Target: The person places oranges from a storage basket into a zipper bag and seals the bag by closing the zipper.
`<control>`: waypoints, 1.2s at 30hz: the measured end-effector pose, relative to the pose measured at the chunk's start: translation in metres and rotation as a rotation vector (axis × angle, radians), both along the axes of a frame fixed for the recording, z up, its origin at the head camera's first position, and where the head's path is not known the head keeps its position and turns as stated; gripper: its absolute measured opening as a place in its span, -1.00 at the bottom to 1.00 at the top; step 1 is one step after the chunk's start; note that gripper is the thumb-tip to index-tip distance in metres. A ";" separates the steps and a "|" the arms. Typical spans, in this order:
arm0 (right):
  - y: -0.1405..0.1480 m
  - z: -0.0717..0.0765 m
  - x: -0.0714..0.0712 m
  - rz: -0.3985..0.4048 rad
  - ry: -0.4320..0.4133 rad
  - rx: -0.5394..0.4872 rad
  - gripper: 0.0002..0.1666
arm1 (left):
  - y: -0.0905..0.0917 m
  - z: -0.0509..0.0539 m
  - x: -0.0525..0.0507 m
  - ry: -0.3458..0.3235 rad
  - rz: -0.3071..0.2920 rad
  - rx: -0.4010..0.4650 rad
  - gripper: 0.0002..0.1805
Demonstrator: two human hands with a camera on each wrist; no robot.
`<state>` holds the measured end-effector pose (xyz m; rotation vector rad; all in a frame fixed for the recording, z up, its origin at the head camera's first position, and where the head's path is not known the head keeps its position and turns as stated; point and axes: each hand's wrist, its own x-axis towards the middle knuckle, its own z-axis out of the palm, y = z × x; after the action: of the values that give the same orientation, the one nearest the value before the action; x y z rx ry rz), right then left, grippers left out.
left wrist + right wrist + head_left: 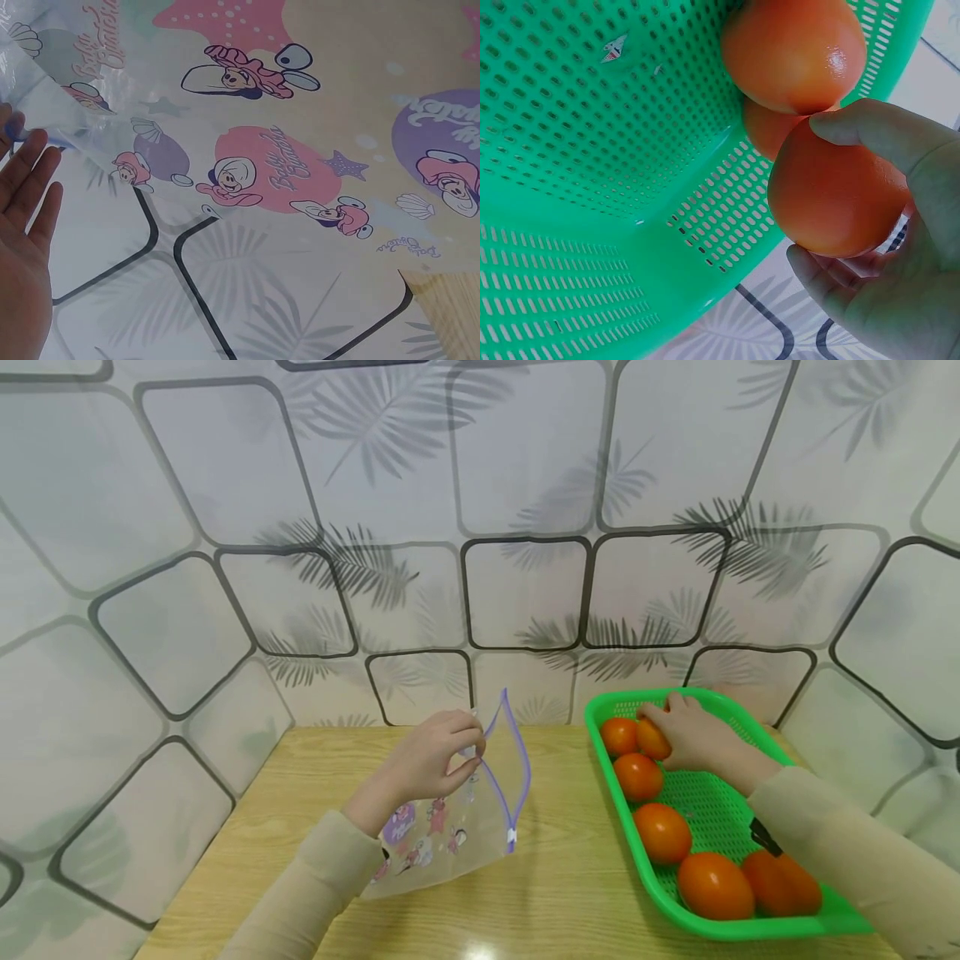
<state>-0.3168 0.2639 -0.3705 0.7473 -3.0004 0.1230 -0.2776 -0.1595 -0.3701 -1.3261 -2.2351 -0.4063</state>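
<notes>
Bag [450,843] left of basket [708,814], basket on table [570,877]. Fruits [662,833] in basket along left and near sides (one in right hand [697,735]). Wall [525,593] behind table.

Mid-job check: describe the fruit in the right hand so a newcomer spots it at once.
In the head view, find the green basket on the right of the table. At its far end is the right hand. The orange-red fruit it grips is the one; the neighbouring fruits lie in the basket, unheld.
</notes>
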 end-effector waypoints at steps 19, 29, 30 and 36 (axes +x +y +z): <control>-0.016 0.012 0.012 0.075 0.063 0.045 -0.11 | 0.002 0.001 0.001 -0.002 0.009 -0.012 -0.85; -0.025 0.015 0.020 0.096 0.072 0.053 -0.06 | 0.003 0.000 0.003 0.006 0.014 -0.014 -0.86; -0.026 0.016 0.021 0.098 0.072 0.053 -0.06 | 0.003 0.000 0.003 0.005 0.012 -0.013 -0.86; -0.036 0.021 0.025 0.105 0.066 0.056 -0.11 | 0.003 0.001 0.001 0.003 0.003 -0.004 -0.87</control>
<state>-0.2914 0.2279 -0.3490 0.8960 -2.9140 0.0173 -0.2764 -0.1564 -0.3693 -1.3245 -2.2356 -0.3991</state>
